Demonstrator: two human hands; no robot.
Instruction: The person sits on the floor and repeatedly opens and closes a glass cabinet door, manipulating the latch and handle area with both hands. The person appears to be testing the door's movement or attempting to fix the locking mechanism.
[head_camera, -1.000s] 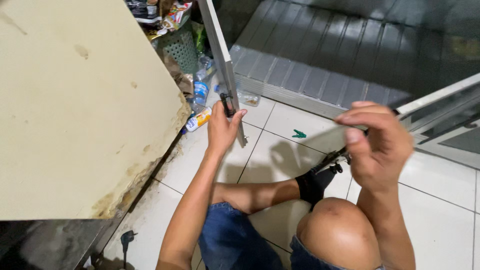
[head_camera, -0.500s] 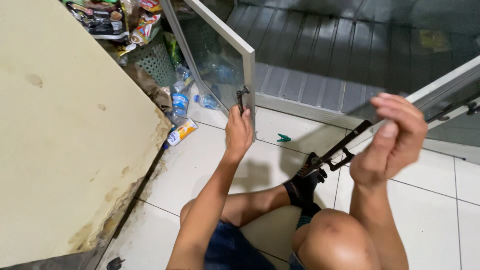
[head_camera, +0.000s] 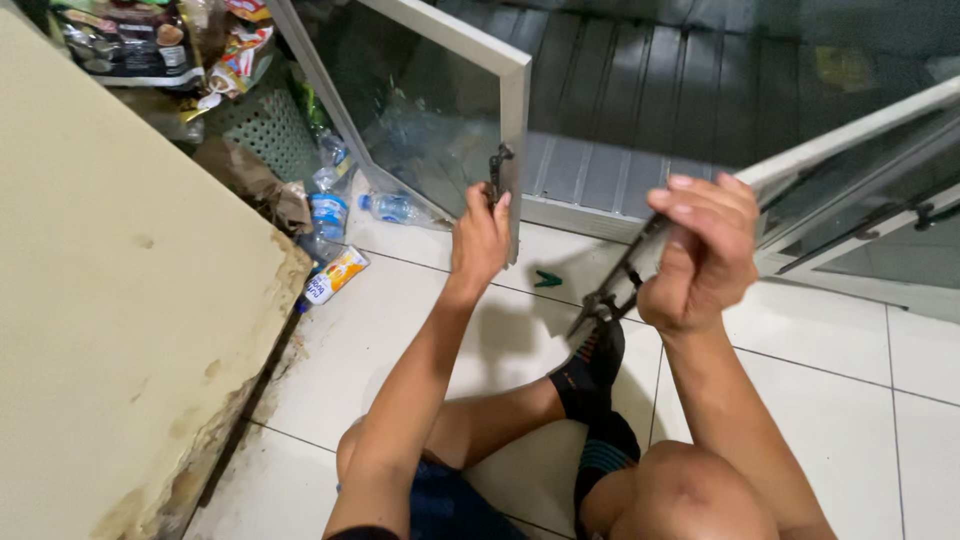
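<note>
My left hand (head_camera: 480, 238) grips the lower corner of a white-framed glass window sash (head_camera: 430, 100), right at its dark metal latch (head_camera: 497, 170). The sash stands tilted on the floor ahead of me. My right hand (head_camera: 703, 255) is closed around a dark metal stay bar (head_camera: 612, 285) that slants down towards the floor. A second white-framed sash (head_camera: 860, 170) runs off to the right behind that hand. I sit on the white tiled floor (head_camera: 400, 320) with a black sock (head_camera: 590, 375) on my foot.
A cream, stained board (head_camera: 110, 320) fills the left side. Behind it lie a green basket (head_camera: 265, 125), plastic water bottles (head_camera: 390, 207), a small carton (head_camera: 335, 275) and snack wrappers. A small green piece (head_camera: 547, 279) lies on the tiles. A grey corrugated shutter (head_camera: 660, 110) is at the back.
The view has shifted, so the glass sash now stands more open and further left. My left hand keeps its hold at the latch, and my right hand has moved left and down on the bar.
</note>
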